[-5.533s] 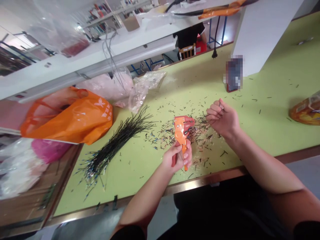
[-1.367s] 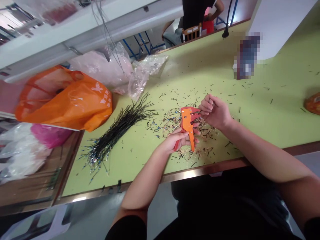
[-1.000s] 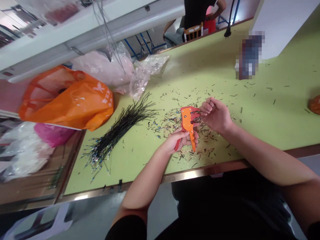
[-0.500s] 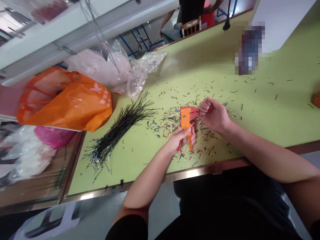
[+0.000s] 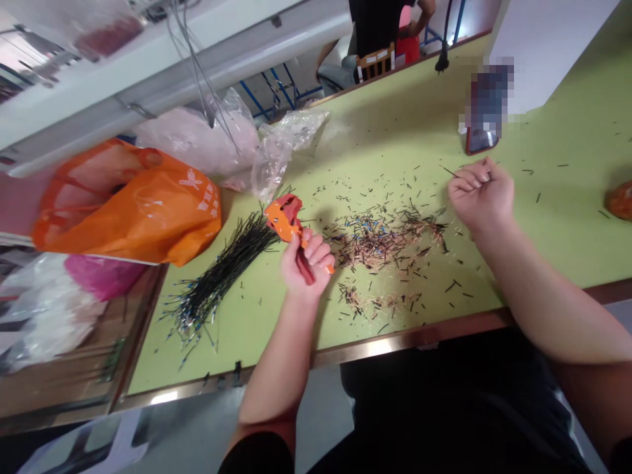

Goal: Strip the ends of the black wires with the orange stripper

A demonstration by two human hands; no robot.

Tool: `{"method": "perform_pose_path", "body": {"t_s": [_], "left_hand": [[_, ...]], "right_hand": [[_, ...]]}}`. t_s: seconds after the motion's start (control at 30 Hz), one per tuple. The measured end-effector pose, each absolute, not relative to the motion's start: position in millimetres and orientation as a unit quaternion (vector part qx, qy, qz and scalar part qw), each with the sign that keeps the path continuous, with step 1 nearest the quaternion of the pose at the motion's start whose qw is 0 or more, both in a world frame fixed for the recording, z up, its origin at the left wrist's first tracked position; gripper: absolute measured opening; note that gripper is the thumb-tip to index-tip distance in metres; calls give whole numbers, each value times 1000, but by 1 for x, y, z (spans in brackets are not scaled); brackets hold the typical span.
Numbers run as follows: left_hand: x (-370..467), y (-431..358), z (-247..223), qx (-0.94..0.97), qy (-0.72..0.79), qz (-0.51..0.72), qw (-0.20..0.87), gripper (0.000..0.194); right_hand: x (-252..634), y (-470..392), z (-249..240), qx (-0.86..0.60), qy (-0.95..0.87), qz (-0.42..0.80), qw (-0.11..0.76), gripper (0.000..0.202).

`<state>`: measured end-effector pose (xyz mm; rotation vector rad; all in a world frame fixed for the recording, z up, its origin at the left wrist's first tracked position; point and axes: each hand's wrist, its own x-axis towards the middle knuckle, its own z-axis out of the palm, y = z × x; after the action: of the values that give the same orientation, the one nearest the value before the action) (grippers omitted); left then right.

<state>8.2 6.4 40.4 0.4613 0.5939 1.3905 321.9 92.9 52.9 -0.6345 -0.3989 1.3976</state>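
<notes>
My left hand (image 5: pixel 309 263) is wrapped round the handles of an orange and red wire stripper (image 5: pixel 282 220), held above the table with its head over the end of a bundle of thin black wires (image 5: pixel 232 270). Many of those wires have blue and silvery tips at the near left end. Farther right, my right hand (image 5: pixel 481 194) is closed, and a short black wire (image 5: pixel 448 171) sticks out from its fingers. Between the hands lies a scattered heap of cut black wire bits and coppery strands (image 5: pixel 378 243), with some blue pieces among them.
An orange bag (image 5: pixel 148 204) and clear plastic bags (image 5: pixel 207 135) stand at the left and back of the green table (image 5: pixel 385 138). A phone (image 5: pixel 481 139) leans against a white box (image 5: pixel 538 52). A plug (image 5: pixel 442 60) hangs at the back edge. Behind sits another person (image 5: pixel 372 26).
My left hand has carried the wire stripper left, off the heap toward the wire bundle. My right hand has moved away from the tool, to the right and toward the phone.
</notes>
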Motion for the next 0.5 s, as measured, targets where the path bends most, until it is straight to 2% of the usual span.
{"method": "perform_pose_path", "body": {"t_s": [0.13,0.33,0.5], "left_hand": [[15,9,37,226,296,557,743,17],[47,-6,7,309,252,378,836,40],[52,-11,1,297,239,333,862,45]], "right_hand": [[310,87,59,-268,-208,682,648,53],[267,62,62,-214,-223,773,554,53],[258,57,61,-238,-226,789,519,51]]}}
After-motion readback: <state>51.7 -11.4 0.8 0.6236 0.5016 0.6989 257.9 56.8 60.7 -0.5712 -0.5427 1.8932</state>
